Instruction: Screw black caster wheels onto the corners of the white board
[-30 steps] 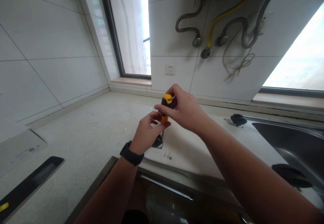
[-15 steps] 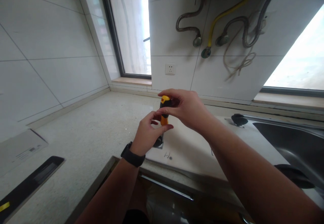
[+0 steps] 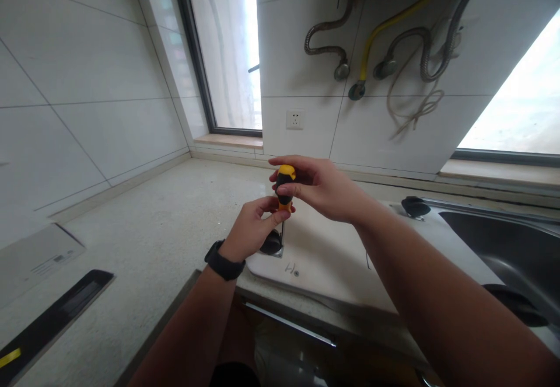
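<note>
a: where is the tool?

b: a black-and-yellow screwdriver (image 3: 286, 178) stands nearly upright at mid-view, its thin shaft pointing down beside a black fitting (image 3: 271, 241) at the left end of a white panel (image 3: 332, 264). the panel lies on the pale counter (image 3: 175, 218).

a: and the grip?

b: both hands are clamped on the screwdriver. the right hand (image 3: 321, 185) wraps the upper handle; the left hand (image 3: 251, 229) pinches the orange collar just below.

a: which step is this?

b: probably turning or steadying the screwdriver by the fitting; i can't tell what the tip touches. the next move seems to call for a straight shaft, with the left fingers as guide and the right ones twisting.

a: any containers?

b: at right, a dark metal sink (image 3: 503, 253) runs out of view; only bare metal shows in the visible part. at far left, what looks like a flat pale box (image 3: 39, 261) bears printing; its contents are hidden.
</note>
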Tool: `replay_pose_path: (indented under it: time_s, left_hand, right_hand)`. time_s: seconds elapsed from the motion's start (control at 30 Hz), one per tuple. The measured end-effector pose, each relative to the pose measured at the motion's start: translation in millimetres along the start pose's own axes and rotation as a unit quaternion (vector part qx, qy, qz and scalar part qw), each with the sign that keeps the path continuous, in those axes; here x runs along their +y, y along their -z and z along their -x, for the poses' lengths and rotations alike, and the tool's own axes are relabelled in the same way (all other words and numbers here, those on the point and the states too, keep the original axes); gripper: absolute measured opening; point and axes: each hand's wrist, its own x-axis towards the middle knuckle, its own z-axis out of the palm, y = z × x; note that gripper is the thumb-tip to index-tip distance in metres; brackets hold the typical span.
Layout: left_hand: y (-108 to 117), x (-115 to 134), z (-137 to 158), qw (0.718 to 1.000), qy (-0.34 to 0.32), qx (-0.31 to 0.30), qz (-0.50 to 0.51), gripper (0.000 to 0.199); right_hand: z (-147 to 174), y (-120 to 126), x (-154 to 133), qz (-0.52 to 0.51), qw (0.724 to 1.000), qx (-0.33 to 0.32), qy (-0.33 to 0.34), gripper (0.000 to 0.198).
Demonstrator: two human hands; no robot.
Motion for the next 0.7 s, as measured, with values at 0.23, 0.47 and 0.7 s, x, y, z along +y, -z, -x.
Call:
replay_pose_path:
  time_s: [0.23, 0.47, 0.7]
  left_hand:
    - [-12, 11, 8, 0.986, 0.054, 0.114, -0.105, 0.031]
    - [-19, 15, 6, 0.990, 0.032, 0.105, -0.086, 0.021]
    - [-4, 0, 6, 0.997, 0.019, 0.064, -0.029, 0.029]
  right_hand:
    - [-2, -20, -16, 0.158, 0.977, 0.138, -0.042, 0.038]
    - [-1, -17, -17, 0.181, 0.977, 0.106, -0.029, 0.045]
    - [-1, 2, -5, -0.010, 1.000, -0.024, 0.007, 0.046]
